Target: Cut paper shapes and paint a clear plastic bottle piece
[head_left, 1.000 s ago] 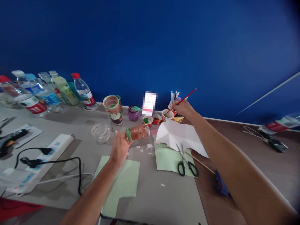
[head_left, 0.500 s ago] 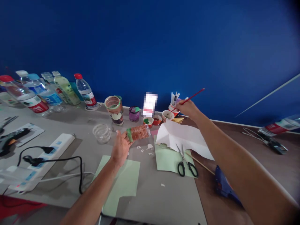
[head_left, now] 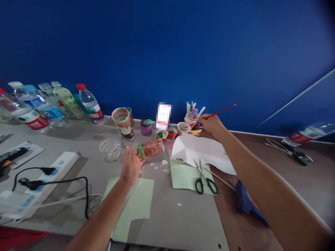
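Note:
My left hand (head_left: pixel 132 163) grips a cut plastic bottle piece (head_left: pixel 151 148) painted brown with a green band; it lies tilted on its side, its clear end to the right. A red-handled paintbrush (head_left: pixel 222 110) is pinched in my right hand (head_left: pixel 210 122), its tip by a white paper cup (head_left: pixel 184 128). Left of that cup sit small cut cups with green paint (head_left: pixel 162 134) and brown paint (head_left: pixel 172 132). A clear plastic bottle base (head_left: pixel 110 150) stands left of my left hand. Behind it is a painted brown cup (head_left: pixel 124 123), with a small purple pot (head_left: pixel 146 127) beside it.
Scissors (head_left: pixel 201 176) lie across white paper (head_left: pixel 199 150) and green paper (head_left: pixel 180 176). A blue glue gun (head_left: pixel 247 202) is under my right forearm. Several bottles (head_left: pixel 90 104) and a power strip (head_left: pixel 44 184) with cables are on the left. A cup of brushes (head_left: pixel 190 118) stands near the wall.
The view has shifted slightly, so the table's things appear further left. The brush handle has tipped lower, its tip still by the white cup. My left hand keeps holding the bottle piece.

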{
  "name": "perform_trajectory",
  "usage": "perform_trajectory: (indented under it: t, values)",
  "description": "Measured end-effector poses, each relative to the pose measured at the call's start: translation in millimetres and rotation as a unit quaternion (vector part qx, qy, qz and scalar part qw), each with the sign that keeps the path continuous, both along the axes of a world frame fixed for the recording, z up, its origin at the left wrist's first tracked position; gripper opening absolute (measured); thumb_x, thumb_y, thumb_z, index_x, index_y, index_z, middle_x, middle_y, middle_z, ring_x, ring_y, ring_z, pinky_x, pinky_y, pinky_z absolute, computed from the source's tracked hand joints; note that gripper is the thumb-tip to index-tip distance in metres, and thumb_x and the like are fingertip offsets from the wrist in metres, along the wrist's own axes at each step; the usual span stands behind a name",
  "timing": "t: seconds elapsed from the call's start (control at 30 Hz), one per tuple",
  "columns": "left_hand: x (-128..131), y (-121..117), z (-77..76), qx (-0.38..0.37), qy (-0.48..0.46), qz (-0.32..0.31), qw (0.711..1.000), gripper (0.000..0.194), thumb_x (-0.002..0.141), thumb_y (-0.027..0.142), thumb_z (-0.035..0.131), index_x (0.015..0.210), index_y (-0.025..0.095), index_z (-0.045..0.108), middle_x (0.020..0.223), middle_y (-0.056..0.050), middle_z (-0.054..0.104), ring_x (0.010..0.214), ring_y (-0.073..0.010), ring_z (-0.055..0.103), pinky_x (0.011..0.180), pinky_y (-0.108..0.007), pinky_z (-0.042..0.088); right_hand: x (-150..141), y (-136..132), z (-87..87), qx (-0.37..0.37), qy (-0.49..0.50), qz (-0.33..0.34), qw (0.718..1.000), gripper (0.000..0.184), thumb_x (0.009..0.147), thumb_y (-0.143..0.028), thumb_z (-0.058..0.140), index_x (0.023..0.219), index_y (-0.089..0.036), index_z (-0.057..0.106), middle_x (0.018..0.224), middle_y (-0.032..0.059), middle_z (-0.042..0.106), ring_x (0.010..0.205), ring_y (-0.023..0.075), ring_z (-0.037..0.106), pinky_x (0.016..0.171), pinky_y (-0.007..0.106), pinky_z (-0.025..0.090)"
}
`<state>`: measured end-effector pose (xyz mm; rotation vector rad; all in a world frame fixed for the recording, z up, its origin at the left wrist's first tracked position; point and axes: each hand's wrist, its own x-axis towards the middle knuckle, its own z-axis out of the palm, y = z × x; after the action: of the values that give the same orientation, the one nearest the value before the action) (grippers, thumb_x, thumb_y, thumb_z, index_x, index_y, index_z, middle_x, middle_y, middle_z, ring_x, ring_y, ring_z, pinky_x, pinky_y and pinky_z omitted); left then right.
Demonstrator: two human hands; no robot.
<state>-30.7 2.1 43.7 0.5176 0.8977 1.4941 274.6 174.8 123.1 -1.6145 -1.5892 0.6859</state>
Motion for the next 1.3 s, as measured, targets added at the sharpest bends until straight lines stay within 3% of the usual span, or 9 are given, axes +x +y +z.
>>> perform_trajectory:
  t: [0.17, 0.4, 0.6, 0.73, 1.0, 1.13, 1.3]
  values:
    - [0.3, 0.6, 0.2, -0.011, -0.01, 0.005, 1.0, 0.06, 0.092, 0.067, 0.033, 0.093, 0.021, 0.071, 0.097, -0.008, 0.075, 0.106, -0.0241, 0.065, 0.103, -0.043, 0.039, -2.3, -5.5, 5.7, 0.001, 0.027, -0.008, 1.0, 0.023, 0.078, -0.023, 0.066, 0.057, -0.018, 0.058, 0.05, -0.0021, 0.054, 0.047, 0.0108, 0.046, 0.047, 0.024, 0.036]
    - [0.4, 0.6, 0.1, -0.014, -0.022, 0.012, 1.0, 0.058, 0.092, 0.066, 0.034, 0.094, 0.021, 0.071, 0.096, -0.008, 0.074, 0.108, -0.024, 0.064, 0.106, -0.044, 0.037, -15.7, -24.1, 18.5, 0.09, 0.149, -0.045, 0.984, 0.013, 0.079, -0.025, 0.06, 0.068, -0.019, 0.063, 0.057, -0.0011, 0.057, 0.048, 0.0102, 0.044, 0.046, 0.024, 0.036]
    - [0.0, 1.0, -1.6, -0.02, -0.021, 0.018, 0.999, 0.06, 0.095, 0.062, 0.027, 0.097, 0.02, 0.07, 0.096, -0.009, 0.074, 0.105, -0.0226, 0.066, 0.106, -0.043, 0.039, -29.8, -56.5, 5.9, 0.135, 0.254, -0.066, 0.956, 0.01, 0.073, -0.028, 0.059, 0.07, -0.019, 0.062, 0.058, -0.0025, 0.055, 0.048, 0.0091, 0.045, 0.046, 0.023, 0.035]
    - [-0.4, 1.8, -2.7, -0.025, -0.019, 0.021, 0.999, 0.06, 0.095, 0.063, 0.028, 0.096, 0.02, 0.069, 0.095, -0.008, 0.075, 0.1, -0.0223, 0.067, 0.1, -0.042, 0.043, -25.3, -57.9, -7.6, 0.165, 0.308, -0.13, 0.928, 0.011, 0.071, -0.028, 0.058, 0.073, -0.018, 0.063, 0.059, -0.0028, 0.057, 0.047, 0.0088, 0.047, 0.047, 0.023, 0.038]
    - [-0.5, 2.5, -3.4, -0.025, -0.011, 0.016, 1.0, 0.06, 0.092, 0.067, 0.034, 0.097, 0.019, 0.068, 0.092, -0.009, 0.074, 0.094, -0.0222, 0.068, 0.089, -0.038, 0.049, -10.2, -53.9, -34.6, 0.149, 0.237, -0.142, 0.949, 0.011, 0.07, -0.027, 0.058, 0.071, -0.018, 0.064, 0.053, -0.0043, 0.055, 0.047, 0.0107, 0.047, 0.047, 0.024, 0.038]
    - [-1.1, 2.5, -4.7, -0.02, -0.005, 0.011, 1.0, 0.061, 0.09, 0.071, 0.036, 0.096, 0.02, 0.069, 0.091, -0.008, 0.074, 0.093, -0.0222, 0.068, 0.089, -0.037, 0.049, -12.8, -60.1, -34.5, 0.154, 0.226, -0.131, 0.953, 0.012, 0.069, -0.027, 0.06, 0.072, -0.018, 0.066, 0.055, -0.0036, 0.057, 0.05, 0.0118, 0.05, 0.051, 0.025, 0.041]
    - [-1.4, 3.0, -3.6, -0.026, -0.017, 0.02, 0.999, 0.059, 0.094, 0.064, 0.031, 0.095, 0.019, 0.069, 0.091, -0.008, 0.075, 0.092, -0.0209, 0.069, 0.087, -0.036, 0.05, -17.4, -66.3, -27.2, 0.213, 0.311, -0.148, 0.914, 0.014, 0.071, -0.028, 0.06, 0.077, -0.018, 0.066, 0.059, -0.0032, 0.058, 0.05, 0.0102, 0.05, 0.052, 0.025, 0.043]
